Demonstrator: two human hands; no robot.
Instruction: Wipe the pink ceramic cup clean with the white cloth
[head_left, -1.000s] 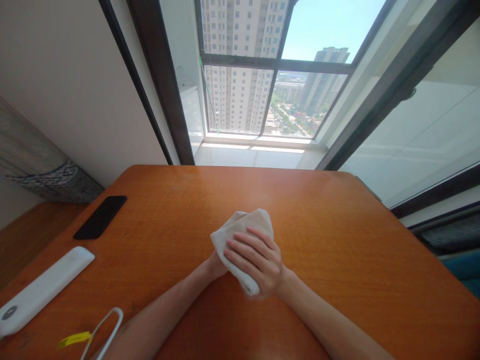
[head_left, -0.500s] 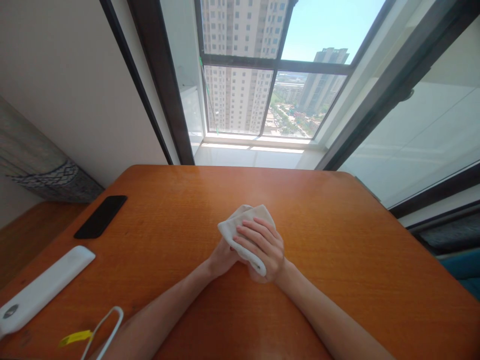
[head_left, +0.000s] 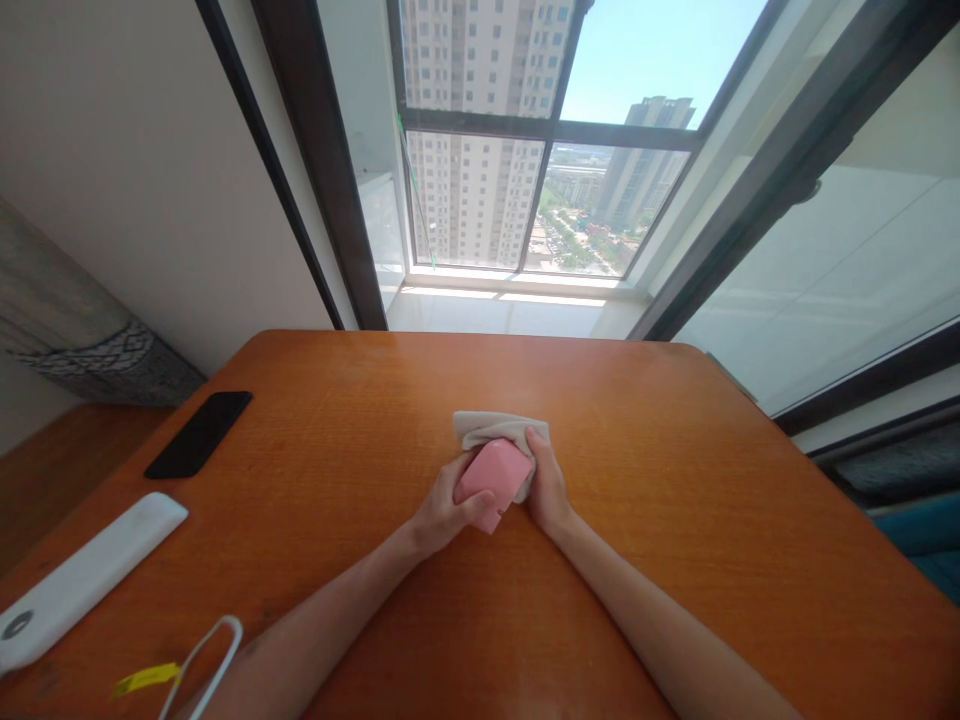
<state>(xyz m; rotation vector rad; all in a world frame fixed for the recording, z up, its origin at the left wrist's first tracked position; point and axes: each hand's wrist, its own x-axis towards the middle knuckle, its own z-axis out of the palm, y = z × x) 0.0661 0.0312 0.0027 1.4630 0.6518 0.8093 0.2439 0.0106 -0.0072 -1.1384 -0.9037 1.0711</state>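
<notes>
A small pink object with flat, angled faces (head_left: 495, 475) is held in my left hand (head_left: 444, 512), thumb across its near side; its kind I cannot make out. My right hand (head_left: 550, 485) grips a folded whitish cloth (head_left: 499, 428), thumb on top. The cloth lies against the far and right sides of the pink object. Both hands are closed and close together over the middle of the wooden table (head_left: 637, 500). The fingers of my right hand are mostly hidden behind the cloth.
To the left on the table lie a black phone (head_left: 199, 434) and a long white device (head_left: 94, 580). A white cord (head_left: 214, 665) with a yellow tag (head_left: 148, 679) is beside my left forearm. Beyond the table's far edge is a window (head_left: 547, 200).
My right hand and the cloth have moved off the top of the pink object to its far right side. The pink object, covered before, now shows in my left hand.
</notes>
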